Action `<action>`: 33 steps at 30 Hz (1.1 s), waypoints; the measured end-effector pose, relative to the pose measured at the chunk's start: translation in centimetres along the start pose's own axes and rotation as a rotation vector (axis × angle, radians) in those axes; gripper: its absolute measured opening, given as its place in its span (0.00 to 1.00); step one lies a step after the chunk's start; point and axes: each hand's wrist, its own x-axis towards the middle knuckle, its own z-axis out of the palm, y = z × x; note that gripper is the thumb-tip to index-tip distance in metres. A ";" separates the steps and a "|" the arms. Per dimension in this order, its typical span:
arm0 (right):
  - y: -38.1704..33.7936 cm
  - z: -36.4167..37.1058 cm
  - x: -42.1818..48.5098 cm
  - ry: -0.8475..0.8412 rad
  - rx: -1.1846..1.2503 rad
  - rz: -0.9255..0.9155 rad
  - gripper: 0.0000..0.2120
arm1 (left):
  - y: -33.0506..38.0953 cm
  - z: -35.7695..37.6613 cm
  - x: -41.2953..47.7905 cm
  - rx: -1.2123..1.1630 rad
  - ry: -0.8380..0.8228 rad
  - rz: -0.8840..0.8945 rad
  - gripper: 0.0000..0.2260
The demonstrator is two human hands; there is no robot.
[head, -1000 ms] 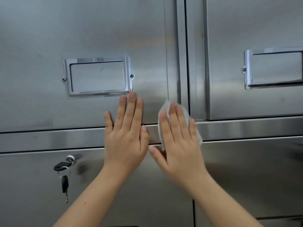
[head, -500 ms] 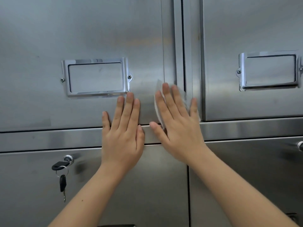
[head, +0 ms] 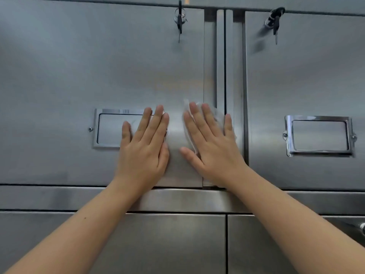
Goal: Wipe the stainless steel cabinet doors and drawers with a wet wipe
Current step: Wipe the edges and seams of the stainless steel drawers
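A stainless steel cabinet fills the view. My right hand (head: 209, 141) lies flat with straight fingers on the right part of the upper left door (head: 79, 76), pressing a white wet wipe (head: 217, 116) against the steel. The wipe shows only around my fingers. My left hand (head: 145, 141) rests flat beside it, its fingers overlapping the right end of the door's chrome label frame (head: 106, 128). The upper right door (head: 306, 76) stands past the central gap.
Keys hang from locks near the top of both upper doors, the left key (head: 179, 20) and the right key (head: 275, 18). A second label frame (head: 319, 135) sits on the right door. Lower doors (head: 177, 244) lie below a horizontal rail (head: 59, 197). A knob (head: 362, 228) pokes out at the right edge.
Both hands have slid upward on the left door, the right one carrying the wipe up from the rail. The view has tilted up, showing the keys at the top.
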 end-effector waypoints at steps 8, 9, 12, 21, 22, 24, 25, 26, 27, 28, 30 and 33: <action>1.7 -1.0 3.1 -0.030 -0.062 -0.143 0.34 | -1.0 0.1 3.2 0.005 0.040 -0.020 0.24; 1.8 -0.8 2.5 -0.029 -0.062 -0.186 0.34 | -1.0 0.2 3.1 0.012 0.050 -0.015 0.24; 2.7 -0.9 3.1 -0.029 -0.088 -0.253 0.33 | -1.0 0.5 3.0 0.019 0.066 -0.013 0.24; 5.4 -3.1 11.2 0.011 -0.105 -0.149 0.35 | -1.2 0.6 3.0 0.032 0.084 0.002 0.25; 5.3 -3.0 10.9 0.019 -0.108 -0.147 0.36 | -1.2 0.6 2.9 0.032 0.083 0.002 0.25; 4.9 -2.3 9.7 0.038 -0.117 -0.155 0.36 | -1.3 0.6 2.9 0.032 0.083 0.001 0.25; 4.7 -2.1 9.1 0.044 -0.118 -0.165 0.36 | -1.3 0.6 2.9 0.033 0.083 0.001 0.25; 4.8 -1.9 8.8 0.044 -0.117 -0.173 0.35 | -1.3 0.6 2.9 0.035 0.083 0.002 0.25; 4.9 -2.0 8.9 0.040 -0.116 -0.176 0.35 | -1.3 0.6 2.9 0.035 0.083 0.002 0.25; 5.1 -2.1 9.2 0.035 -0.118 -0.172 0.35 | -1.3 0.6 2.9 0.036 0.084 0.003 0.25; 5.3 -2.5 10.1 0.041 -0.132 -0.153 0.36 | -1.4 0.7 2.9 0.039 0.088 0.004 0.25; 5.5 -2.8 11.7 0.053 -0.134 -0.103 0.38 | -1.5 0.8 2.8 0.044 0.098 0.012 0.24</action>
